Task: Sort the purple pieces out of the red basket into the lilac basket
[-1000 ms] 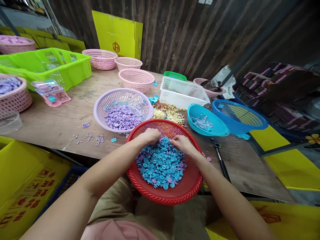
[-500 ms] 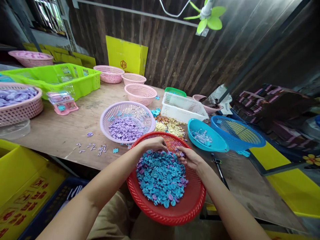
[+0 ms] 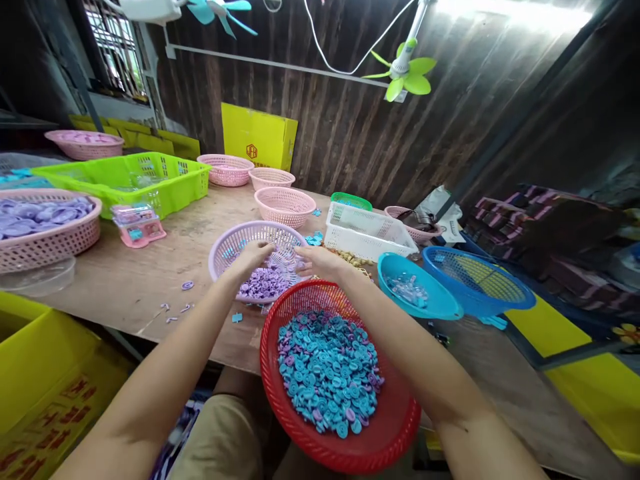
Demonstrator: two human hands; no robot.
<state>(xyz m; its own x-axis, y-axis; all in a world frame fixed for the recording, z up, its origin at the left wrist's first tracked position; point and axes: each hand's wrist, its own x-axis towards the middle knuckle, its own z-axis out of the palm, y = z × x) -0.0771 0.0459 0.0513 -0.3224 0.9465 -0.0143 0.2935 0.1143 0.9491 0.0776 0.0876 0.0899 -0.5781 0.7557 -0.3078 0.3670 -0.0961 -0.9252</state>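
Observation:
My left hand (image 3: 257,256) is over the lilac basket (image 3: 218,257), fingers drawn together; what they hold, if anything, is too small to make out. Just opposite, over the same basket's right side, my right hand (image 3: 321,262) has its fingers stretched out and slightly apart. Small purple plastic pieces (image 3: 265,283) lie heaped in that basket below the hands. A red basket (image 3: 267,373) leans near my lap, under my right forearm. It holds a mound of small blue pieces (image 3: 327,373) with purple ones mixed in.
Loose purple bits (image 3: 171,319) lie left of the lilac basket. A white crate (image 3: 367,240), a turquoise bowl (image 3: 425,307) and a blue basket (image 3: 480,297) stand to the right. Pink baskets (image 3: 285,207) and a green crate (image 3: 185,187) sit behind. A yellow box (image 3: 45,360) is at lower left.
Both hands have moved forward and left, from the red basket to over the lilac one. The right hand's fingers, earlier closed on purple pieces, are now stretched out. The view has tilted up.

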